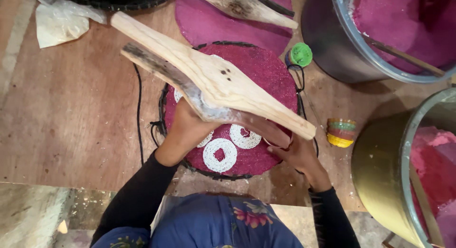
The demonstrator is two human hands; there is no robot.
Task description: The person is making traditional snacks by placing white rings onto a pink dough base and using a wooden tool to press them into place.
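Note:
A long two-armed wooden press (209, 77) lies across a round black-rimmed tray (164, 110) covered in dark pink matting. My left hand (185, 129) grips the press's middle from below. My right hand (297, 150) holds its right end near the tray's edge. On the pink surface below the press lie white noodle-like rings (219, 154), one beside another, partly hidden by the press and hands.
A second pink mat (209, 22) and another wooden press (247, 6) lie behind. A green-capped container (300, 54), stacked coloured rings (340, 132), a steel pot (351, 44) of pink dough, a brass pot (384, 177) and a white bag (59, 20) surround the tray.

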